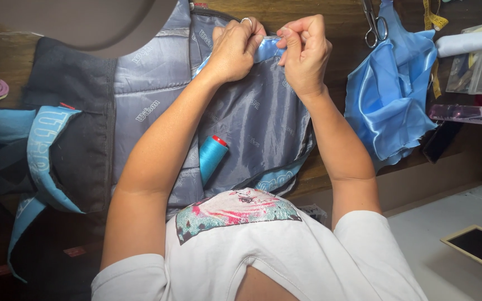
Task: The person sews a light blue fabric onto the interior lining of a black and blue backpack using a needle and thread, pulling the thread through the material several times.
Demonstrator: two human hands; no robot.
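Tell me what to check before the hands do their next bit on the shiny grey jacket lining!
1. Left hand has hold of the light blue satin trim: ok, fingers pinched shut on it.
2. Right hand has hold of the same trim: ok, pinched close beside the left.
3. Shiny grey jacket lining is spread out: ok, it lies open under both arms.
4. Turquoise thread spool with a red end is near: ok, it lies on the lining between the arms.
5. Metal scissors are near: ok, just beyond the right hand.
6. Needle in the fingers: cannot tell, the fingertips hide it.
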